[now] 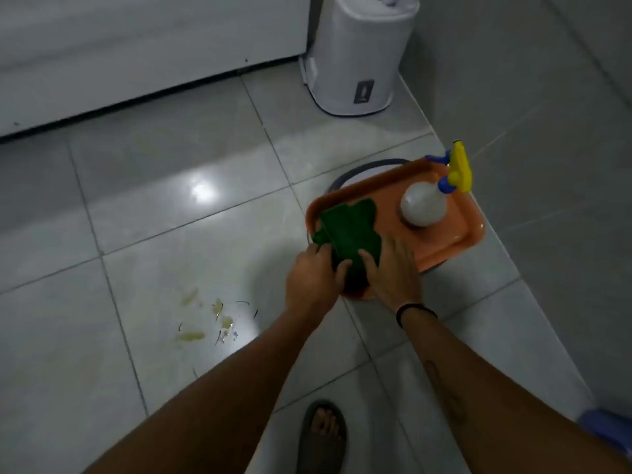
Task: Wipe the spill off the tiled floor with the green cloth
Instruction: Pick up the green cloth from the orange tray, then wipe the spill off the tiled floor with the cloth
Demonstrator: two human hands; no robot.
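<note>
A green cloth [349, 230] lies crumpled on the near left part of an orange tray [455, 230]. My left hand [313, 278] grips the cloth's near left edge, thumb over the fabric. My right hand [393, 271] rests on the cloth's near right side, fingers spread across it and the tray. The spill [208, 319], yellowish smears and small drops, sits on the grey tiled floor [171, 206] to the left of my hands, well apart from the cloth.
A white spray bottle [424, 205] with a yellow and blue trigger stands on the tray's far side. The tray sits on a round grey-rimmed stool [345, 177]. A white bin [355, 56] stands by the wall. My sandalled foot [321, 436] is near the bottom.
</note>
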